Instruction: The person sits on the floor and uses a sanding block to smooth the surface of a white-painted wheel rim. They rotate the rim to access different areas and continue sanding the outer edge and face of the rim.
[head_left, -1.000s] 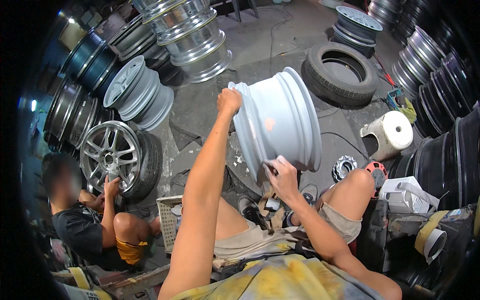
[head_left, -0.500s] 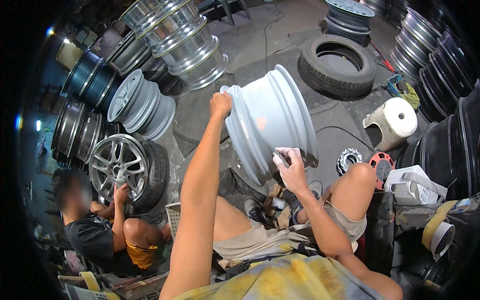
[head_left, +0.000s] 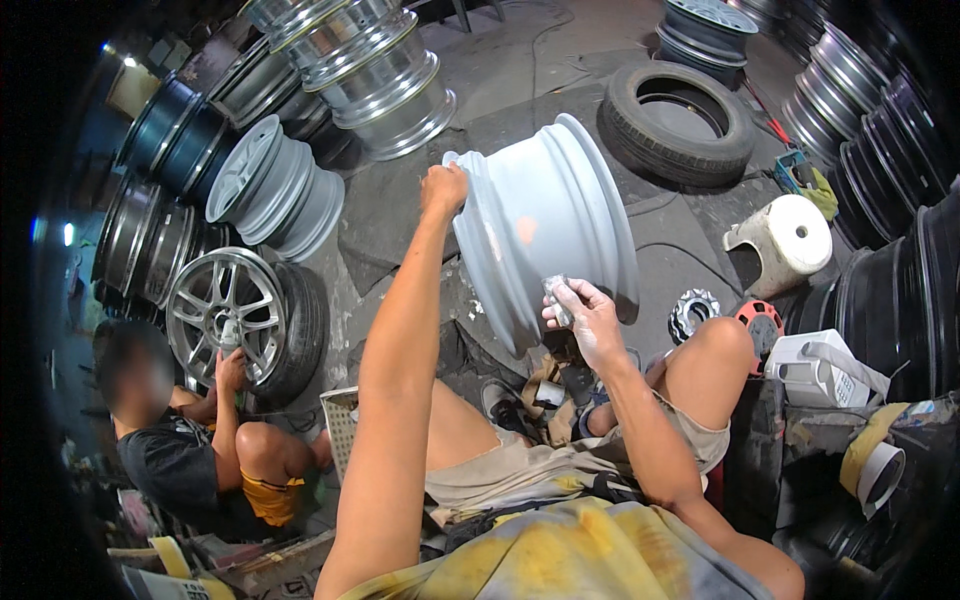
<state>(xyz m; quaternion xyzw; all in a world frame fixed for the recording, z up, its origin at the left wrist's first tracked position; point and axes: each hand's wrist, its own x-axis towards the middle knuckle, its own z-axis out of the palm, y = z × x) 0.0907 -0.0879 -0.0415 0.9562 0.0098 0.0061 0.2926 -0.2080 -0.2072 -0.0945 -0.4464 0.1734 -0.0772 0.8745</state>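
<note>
A light grey-primed wheel rim stands on its edge before me, with a small peach-coloured patch on its barrel and a pale chalky streak near its left lip. My left hand is closed around the upper part of that left lip. Pinched between the thumb and fingers of my right hand is a small folded piece of grey sandpaper, whitened with dust. That hand is at the barrel's lower side; whether the paper touches the metal I cannot tell. White powder coats my right fingers.
At left a co-worker sits by a spoked wheel, one hand on it. Stacked rims stand behind. A tyre, a white stool and a white jug are on the right, near dark rims.
My right hand has turned and risen slightly, so the sandpaper now points upward at its fingertips. The left hand keeps its hold on the lip. The whole view has shifted a little.
</note>
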